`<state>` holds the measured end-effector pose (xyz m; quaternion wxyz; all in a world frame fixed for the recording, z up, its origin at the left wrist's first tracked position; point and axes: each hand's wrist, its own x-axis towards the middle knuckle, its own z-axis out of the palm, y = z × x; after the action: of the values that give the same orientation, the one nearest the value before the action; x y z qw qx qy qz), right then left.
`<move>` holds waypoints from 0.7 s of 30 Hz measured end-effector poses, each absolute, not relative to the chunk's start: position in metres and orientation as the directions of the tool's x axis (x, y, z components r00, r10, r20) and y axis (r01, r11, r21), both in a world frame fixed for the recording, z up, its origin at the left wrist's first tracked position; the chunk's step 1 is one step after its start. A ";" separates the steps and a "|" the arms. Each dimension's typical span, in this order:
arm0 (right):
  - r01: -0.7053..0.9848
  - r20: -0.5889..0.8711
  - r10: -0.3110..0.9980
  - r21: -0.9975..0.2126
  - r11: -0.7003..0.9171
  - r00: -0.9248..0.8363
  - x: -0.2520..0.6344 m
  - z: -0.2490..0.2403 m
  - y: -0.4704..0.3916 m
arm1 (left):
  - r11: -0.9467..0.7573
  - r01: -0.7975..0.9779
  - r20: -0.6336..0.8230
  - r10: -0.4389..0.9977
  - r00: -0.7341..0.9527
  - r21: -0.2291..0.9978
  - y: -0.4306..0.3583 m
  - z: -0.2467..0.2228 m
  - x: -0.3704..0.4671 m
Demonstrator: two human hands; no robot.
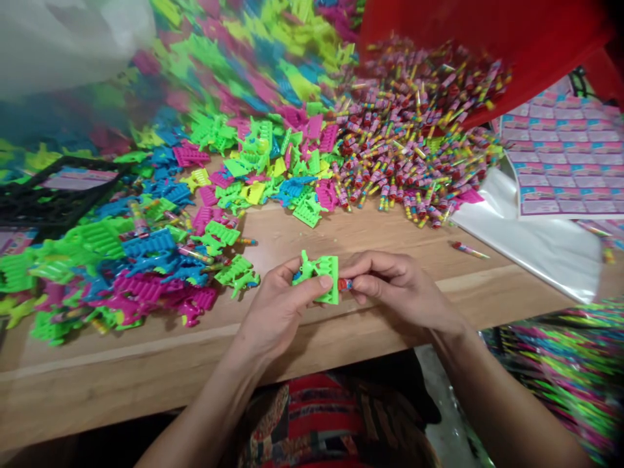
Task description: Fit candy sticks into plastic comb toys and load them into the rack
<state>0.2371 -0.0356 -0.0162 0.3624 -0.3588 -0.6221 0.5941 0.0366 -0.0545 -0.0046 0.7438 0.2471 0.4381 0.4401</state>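
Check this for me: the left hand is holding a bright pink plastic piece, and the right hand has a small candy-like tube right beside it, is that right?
Not quite: the head view shows the left hand holding a bright green plastic piece, not a pink one. The right hand does have the small tube right beside it.
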 end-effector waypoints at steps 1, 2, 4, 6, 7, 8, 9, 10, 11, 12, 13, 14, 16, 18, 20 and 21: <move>0.025 0.030 0.879 -0.999 0.048 -0.475 0.236 -0.017 -0.035 | 0.474 -0.422 -0.426 0.880 0.209 0.773 -0.055 -0.006 0.037; 0.037 0.036 0.884 -0.998 0.060 -0.466 0.235 -0.017 -0.035 | 0.449 -0.401 -0.410 0.893 0.185 0.798 -0.054 -0.008 0.037; 0.051 0.055 0.900 -0.995 0.086 -0.432 0.231 -0.018 -0.035 | 0.381 -0.338 -0.359 0.924 0.130 0.861 -0.054 -0.011 0.037; 0.051 0.084 0.917 -0.992 0.113 -0.389 0.227 -0.019 -0.036 | 0.317 -0.268 -0.305 0.948 0.087 0.910 -0.055 -0.015 0.036; 0.050 0.101 0.925 -0.991 0.128 -0.367 0.225 -0.019 -0.037 | 0.295 -0.254 -0.286 0.955 0.074 0.921 -0.055 -0.016 0.036; 0.045 0.120 0.931 -0.989 0.144 -0.346 0.223 -0.020 -0.038 | 0.290 -0.263 -0.280 0.957 0.076 0.920 -0.055 -0.017 0.035; 0.037 0.137 0.935 -0.987 0.157 -0.329 0.222 -0.020 -0.039 | 0.304 -0.295 -0.288 0.953 0.099 0.906 -0.055 -0.017 0.035; 0.028 0.153 0.937 -0.985 0.171 -0.315 0.221 -0.020 -0.041 | 0.331 -0.344 -0.301 0.944 0.138 0.879 -0.055 -0.016 0.035; 0.020 0.173 0.935 -0.982 0.188 -0.309 0.220 -0.020 -0.042 | 0.363 -0.395 -0.315 0.931 0.184 0.844 -0.055 -0.015 0.035; 0.018 0.198 0.930 -0.977 0.213 -0.309 0.220 -0.019 -0.042 | 0.392 -0.438 -0.325 0.919 0.222 0.809 -0.055 -0.014 0.035; 0.027 0.224 0.922 -0.969 0.245 -0.315 0.220 -0.018 -0.043 | 0.411 -0.467 -0.333 0.911 0.244 0.783 -0.055 -0.013 0.035; 0.047 0.253 0.910 -0.958 0.283 -0.327 0.221 -0.017 -0.042 | 0.418 -0.485 -0.339 0.908 0.246 0.768 -0.055 -0.012 0.035; 0.109 0.303 0.884 -0.926 0.362 -0.357 0.222 -0.015 -0.041 | 0.419 -0.490 -0.353 0.908 0.226 0.764 -0.056 -0.011 0.036; 0.188 0.338 0.861 -0.883 0.430 -0.379 0.221 -0.014 -0.040 | 0.397 -0.460 -0.355 0.917 0.179 0.794 -0.056 -0.011 0.038; 0.266 0.362 0.844 -0.834 0.483 -0.397 0.220 -0.016 -0.039 | 0.331 -0.357 -0.324 0.942 0.081 0.873 -0.056 -0.010 0.040; 0.298 0.372 0.837 -0.811 0.503 -0.401 0.218 -0.017 -0.040 | 0.288 -0.277 -0.294 0.955 0.019 0.917 -0.057 -0.010 0.041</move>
<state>0.2178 -0.0398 -0.0175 0.4034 -0.3698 -0.7674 0.3341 0.0407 -0.0566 -0.0102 0.6281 0.3393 0.4995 0.4907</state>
